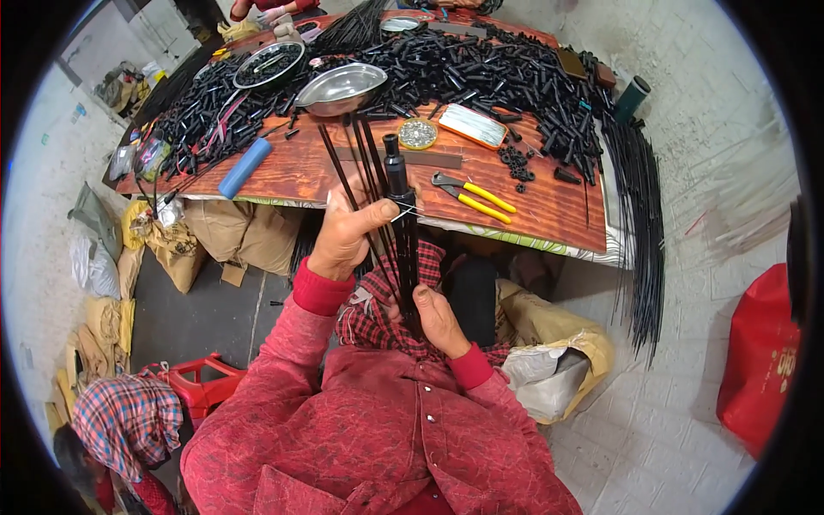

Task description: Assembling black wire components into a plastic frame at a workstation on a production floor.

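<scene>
My left hand (pixel 343 232) is closed around several thin black rods (pixel 365 163) that fan upward, its thumb lying across them toward a dark stepped tube. That black tube (pixel 396 176) stands upright at the head of the bundle, with a pale thin wire (pixel 407 211) crossing its collar. Lower down, my right hand (pixel 439 322) grips the same bundle of black rods, thumb uppermost. The lower ends of the rods are hidden by my hands and the red checked cloth.
On the wooden table (pixel 558 206) lie yellow-handled pliers (pixel 476 197), a round tin of small metal bits (pixel 417 133), a tray of pins (pixel 472 125), a blue roll (pixel 245 168) and a metal bowl (pixel 342 88). Black tubes (pixel 481 73) heap behind. Other people sit at far left and lower left.
</scene>
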Available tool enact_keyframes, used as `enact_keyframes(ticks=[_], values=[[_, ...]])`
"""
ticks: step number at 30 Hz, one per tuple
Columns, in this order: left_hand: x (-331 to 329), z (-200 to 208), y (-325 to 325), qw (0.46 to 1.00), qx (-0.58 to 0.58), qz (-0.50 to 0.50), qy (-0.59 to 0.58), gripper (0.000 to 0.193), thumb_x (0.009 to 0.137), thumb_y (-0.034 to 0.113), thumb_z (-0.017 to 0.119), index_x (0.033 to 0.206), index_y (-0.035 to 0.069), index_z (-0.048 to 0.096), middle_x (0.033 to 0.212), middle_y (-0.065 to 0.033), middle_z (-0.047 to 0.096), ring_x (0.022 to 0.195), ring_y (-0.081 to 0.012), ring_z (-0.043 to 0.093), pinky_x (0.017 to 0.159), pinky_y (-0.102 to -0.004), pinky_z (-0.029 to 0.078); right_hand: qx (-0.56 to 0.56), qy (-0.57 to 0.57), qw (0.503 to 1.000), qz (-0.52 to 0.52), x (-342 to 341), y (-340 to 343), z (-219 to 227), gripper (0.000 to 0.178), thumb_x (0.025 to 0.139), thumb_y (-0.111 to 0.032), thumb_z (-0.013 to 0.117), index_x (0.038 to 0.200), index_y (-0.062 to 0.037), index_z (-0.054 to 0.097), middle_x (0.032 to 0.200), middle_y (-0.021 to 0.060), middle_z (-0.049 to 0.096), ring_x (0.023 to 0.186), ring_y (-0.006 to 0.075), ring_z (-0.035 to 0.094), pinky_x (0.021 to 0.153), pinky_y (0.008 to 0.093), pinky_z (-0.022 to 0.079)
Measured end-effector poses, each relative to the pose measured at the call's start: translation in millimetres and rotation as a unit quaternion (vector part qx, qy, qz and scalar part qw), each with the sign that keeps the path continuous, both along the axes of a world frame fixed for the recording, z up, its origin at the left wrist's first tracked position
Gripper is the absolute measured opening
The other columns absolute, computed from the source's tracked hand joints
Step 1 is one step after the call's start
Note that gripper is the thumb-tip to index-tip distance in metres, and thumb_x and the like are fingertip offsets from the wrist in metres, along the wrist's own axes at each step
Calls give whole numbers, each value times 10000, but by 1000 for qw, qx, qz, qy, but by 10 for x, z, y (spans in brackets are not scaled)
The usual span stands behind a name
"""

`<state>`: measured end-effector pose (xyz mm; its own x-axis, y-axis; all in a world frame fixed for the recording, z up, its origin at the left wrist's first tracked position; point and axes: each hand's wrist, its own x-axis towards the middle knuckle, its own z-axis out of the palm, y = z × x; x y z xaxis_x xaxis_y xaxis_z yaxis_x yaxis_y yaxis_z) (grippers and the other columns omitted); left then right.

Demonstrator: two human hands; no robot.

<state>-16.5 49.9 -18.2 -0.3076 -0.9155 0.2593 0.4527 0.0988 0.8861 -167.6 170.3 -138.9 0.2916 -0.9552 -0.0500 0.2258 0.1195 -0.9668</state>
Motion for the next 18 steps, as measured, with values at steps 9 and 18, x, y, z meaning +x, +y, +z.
enact_keyframes(ticks=[9, 18], values=[[71, -93, -76, 995, 8, -55, 80, 424, 836, 183, 738, 1155, -31, 559, 1055, -138, 640, 903, -211, 653, 829, -328, 522, -71, 208, 971, -89, -167, -155, 54, 457, 990, -420, 466, 1025, -6, 656, 885, 131, 655, 848, 226, 645, 733, 332, 484], [-99, -40, -62, 998, -6, -51, 43, 406, 834, 162, 735, 1144, -40, 568, 1035, -135, 653, 894, -198, 655, 836, -325, 521, -285, 208, 908, -226, -414, -534, 1320, 108, 870, 4, 639, 976, 21, 631, 943, 75, 645, 831, 130, 639, 734, 261, 520]])
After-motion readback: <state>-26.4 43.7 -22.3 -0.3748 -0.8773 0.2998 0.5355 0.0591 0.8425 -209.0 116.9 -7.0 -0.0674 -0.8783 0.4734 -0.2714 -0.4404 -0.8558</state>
